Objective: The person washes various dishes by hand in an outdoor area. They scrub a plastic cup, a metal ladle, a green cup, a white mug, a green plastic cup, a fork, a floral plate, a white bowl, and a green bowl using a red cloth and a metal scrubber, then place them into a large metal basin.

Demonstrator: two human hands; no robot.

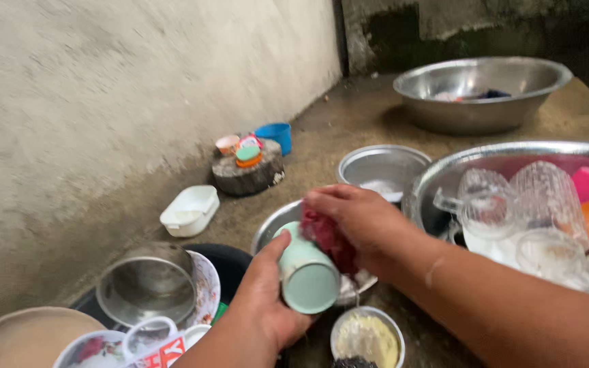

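My left hand [262, 293] grips a pale green cup [306, 272], held on its side with its base toward me. My right hand [359, 221] presses a dark red scrubbing cloth [328, 238] against the cup's mouth. Both hands hover over a small steel bowl [270, 228] on the wet concrete floor. A small round dish [367, 337] with yellowish paste lies just below the cup.
A large steel basin [444, 170] at right holds clear glass mugs and coloured plastic ware. Another steel basin [478, 92] stands farther back. A medium steel bowl [382, 167], a white soap box [190, 209], a wooden block [248, 174] with small items, and dirty dishes [148, 286] at lower left surround me.
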